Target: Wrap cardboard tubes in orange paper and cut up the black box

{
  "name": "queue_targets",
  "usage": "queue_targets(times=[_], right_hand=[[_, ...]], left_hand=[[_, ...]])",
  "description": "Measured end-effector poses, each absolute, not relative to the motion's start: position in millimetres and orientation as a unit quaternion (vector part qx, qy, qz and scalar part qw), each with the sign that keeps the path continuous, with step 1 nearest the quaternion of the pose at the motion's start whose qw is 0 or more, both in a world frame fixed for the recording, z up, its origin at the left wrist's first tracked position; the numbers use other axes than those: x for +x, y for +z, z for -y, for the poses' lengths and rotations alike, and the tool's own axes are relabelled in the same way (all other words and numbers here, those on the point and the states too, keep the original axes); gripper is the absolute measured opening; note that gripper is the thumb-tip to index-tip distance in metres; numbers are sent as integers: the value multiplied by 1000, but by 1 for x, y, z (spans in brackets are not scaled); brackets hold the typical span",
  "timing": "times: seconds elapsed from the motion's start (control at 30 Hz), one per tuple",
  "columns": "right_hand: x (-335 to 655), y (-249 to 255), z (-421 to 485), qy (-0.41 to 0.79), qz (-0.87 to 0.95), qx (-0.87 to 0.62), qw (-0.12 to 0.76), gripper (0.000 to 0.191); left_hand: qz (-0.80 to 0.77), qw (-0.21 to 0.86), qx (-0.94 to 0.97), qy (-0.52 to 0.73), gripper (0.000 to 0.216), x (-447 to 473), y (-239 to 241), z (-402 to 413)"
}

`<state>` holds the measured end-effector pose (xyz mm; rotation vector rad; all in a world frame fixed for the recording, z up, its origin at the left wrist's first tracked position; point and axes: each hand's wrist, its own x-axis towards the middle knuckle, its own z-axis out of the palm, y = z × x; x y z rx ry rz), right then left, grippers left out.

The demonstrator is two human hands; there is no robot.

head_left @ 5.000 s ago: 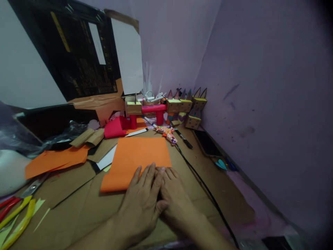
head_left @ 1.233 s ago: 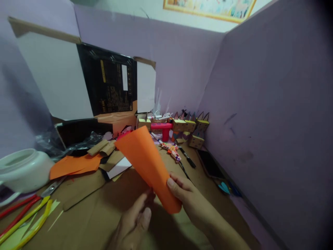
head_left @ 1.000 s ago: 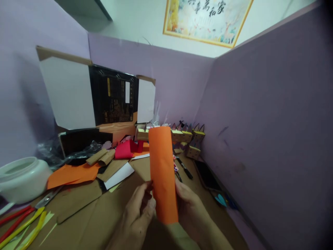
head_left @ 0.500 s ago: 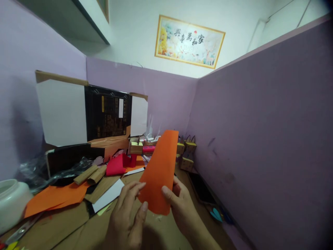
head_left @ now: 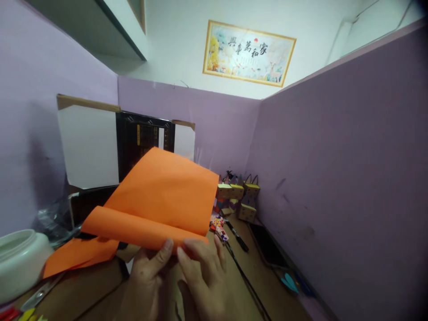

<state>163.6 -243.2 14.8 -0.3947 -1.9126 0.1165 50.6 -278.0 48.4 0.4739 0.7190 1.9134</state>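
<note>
A sheet of orange paper (head_left: 167, 191) is raised over the table, its near edge curled into a loose roll. My left hand (head_left: 149, 269) pinches the roll's lower edge, thumb on top and fingers hidden beneath. Close beside it, my right hand (head_left: 207, 276) has its fingers pressed against the right part of the same roll. The sheet's flat part rises away from me and hides the things behind it. Another piece of orange paper (head_left: 80, 256) lies on the table to the left.
At the left edge stand a white pot (head_left: 22, 263) and scissors (head_left: 42, 292). On the right lie a black pen (head_left: 237, 236), a dark phone-like slab (head_left: 269, 245) and a blue paper piece (head_left: 289, 282). Small cardboard boxes (head_left: 248, 211) stand by the purple wall (head_left: 334, 169); a flattened carton (head_left: 88, 147) leans at the back.
The orange paper, upright in my right hand before, is now spread out to the left with its near edge rolled. My left hand has closed on it, and both hands are together.
</note>
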Motion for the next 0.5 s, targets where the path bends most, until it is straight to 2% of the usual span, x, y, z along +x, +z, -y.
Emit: queue_targets(times=[0.07, 0.17, 0.23, 0.33, 0.4, 0.5], right_hand=[[178, 10, 248, 137, 773, -196, 587, 54], [198, 7, 241, 329, 632, -308, 630, 32], [203, 7, 232, 498, 547, -330, 587, 40], [199, 7, 224, 701, 478, -257, 462, 60], [194, 6, 225, 746, 468, -223, 419, 60], [192, 0, 228, 738, 477, -251, 406, 50]], left_hand=[[-263, 494, 153, 815, 52, 40, 50, 281], [-221, 524, 117, 814, 49, 31, 43, 279], [-200, 573, 100, 789, 47, 30, 32, 277], [-196, 621, 97, 753, 45, 37, 13, 278], [-219, 640, 114, 727, 46, 42, 3, 280], [-263, 663, 150, 684, 51, 45, -7, 281]])
